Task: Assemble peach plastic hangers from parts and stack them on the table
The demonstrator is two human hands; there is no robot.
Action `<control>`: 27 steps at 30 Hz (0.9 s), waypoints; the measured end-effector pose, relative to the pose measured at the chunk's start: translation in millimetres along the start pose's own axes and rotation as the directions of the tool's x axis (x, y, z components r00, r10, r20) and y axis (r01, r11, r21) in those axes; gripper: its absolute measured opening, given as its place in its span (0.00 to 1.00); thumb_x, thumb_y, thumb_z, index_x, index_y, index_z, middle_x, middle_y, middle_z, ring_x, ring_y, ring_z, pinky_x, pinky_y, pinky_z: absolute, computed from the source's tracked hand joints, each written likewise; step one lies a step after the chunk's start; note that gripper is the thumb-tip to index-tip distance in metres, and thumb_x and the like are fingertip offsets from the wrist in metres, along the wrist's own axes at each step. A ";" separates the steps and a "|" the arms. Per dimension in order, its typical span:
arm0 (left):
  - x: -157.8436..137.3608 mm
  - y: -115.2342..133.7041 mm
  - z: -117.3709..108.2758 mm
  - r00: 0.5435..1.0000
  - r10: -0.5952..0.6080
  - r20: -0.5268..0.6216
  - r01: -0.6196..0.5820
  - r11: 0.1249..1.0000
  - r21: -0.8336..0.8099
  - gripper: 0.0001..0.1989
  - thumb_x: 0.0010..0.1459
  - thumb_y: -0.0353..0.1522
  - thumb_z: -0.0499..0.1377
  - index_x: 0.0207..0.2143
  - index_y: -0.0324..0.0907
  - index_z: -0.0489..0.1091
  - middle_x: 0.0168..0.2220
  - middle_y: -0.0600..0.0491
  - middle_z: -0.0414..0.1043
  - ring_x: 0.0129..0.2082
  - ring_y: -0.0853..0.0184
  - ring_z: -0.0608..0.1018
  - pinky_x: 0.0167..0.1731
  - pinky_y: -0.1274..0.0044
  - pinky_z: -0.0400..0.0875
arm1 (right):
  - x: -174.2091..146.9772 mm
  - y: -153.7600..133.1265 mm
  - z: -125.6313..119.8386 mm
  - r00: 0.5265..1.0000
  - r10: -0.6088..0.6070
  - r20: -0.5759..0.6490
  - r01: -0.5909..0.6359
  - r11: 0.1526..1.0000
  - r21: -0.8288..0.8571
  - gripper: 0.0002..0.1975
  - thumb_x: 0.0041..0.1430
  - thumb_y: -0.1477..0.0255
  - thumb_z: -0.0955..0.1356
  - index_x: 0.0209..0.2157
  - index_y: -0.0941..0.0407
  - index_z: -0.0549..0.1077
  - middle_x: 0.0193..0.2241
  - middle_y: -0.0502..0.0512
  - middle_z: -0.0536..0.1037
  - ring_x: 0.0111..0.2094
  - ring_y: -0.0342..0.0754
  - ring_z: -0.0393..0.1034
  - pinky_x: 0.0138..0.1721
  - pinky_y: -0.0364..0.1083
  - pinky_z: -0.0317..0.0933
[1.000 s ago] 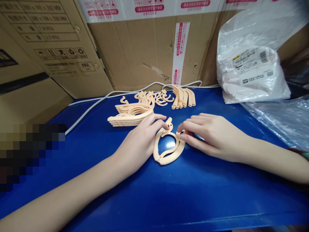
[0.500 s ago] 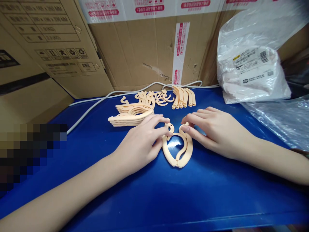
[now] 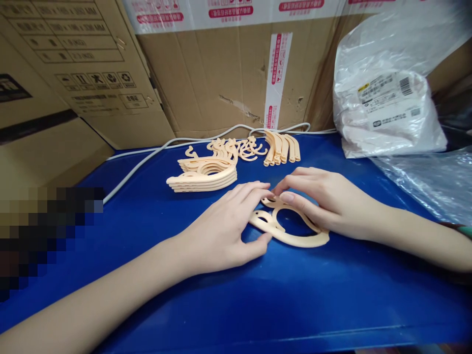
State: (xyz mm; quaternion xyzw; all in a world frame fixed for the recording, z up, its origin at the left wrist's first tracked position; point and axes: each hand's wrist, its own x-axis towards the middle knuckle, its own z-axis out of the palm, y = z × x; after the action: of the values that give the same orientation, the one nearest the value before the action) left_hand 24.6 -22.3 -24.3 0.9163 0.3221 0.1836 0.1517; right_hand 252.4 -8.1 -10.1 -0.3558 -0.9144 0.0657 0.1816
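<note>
A cream plastic folding clothes hanger [image 3: 304, 241] lies folded on the blue table, its rounded end pointing right. My left hand [image 3: 224, 228] grips its left end, with the thumb on the near edge and the fingers over the far side. My right hand [image 3: 328, 199] is closed on the far arm, thumb and fingertips against it; the palm hides part of that side. Farther back and to the left is a stack of similar folded hangers [image 3: 202, 185]. Behind it lie loose hooks [image 3: 248, 150], and several curved hanger arms [image 3: 282, 148] sit to their right.
Cardboard boxes [image 3: 221, 73] wall off the back and left of the blue table [image 3: 236, 309]. A white cable [image 3: 138, 172] runs along the back. At the right stand a clear plastic bag with a label [image 3: 387, 108] and a crumpled plastic sheet [image 3: 431, 177].
The hanger has turned, its rounded end swinging from facing me to the right. My left thumb has moved to its near edge, and my right hand has shifted slightly along it.
</note>
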 end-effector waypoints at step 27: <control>4.2 -3.7 -13.9 0.954 0.007 -0.299 0.076 0.961 0.267 0.23 0.55 0.46 0.62 0.42 0.38 0.63 0.43 0.45 0.71 0.43 0.57 0.73 0.42 0.68 0.67 | 8.1 13.8 -7.2 0.893 0.415 0.173 -0.427 0.662 0.616 0.20 0.66 0.55 0.60 0.29 0.54 0.70 0.17 0.46 0.63 0.19 0.43 0.57 0.21 0.45 0.52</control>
State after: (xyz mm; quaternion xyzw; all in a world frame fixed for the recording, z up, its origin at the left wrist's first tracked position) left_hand 19.7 -14.6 -12.4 0.8846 0.3796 0.2698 -0.0243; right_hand 258.3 7.4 -4.6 -0.4731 -0.7307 0.4158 0.2634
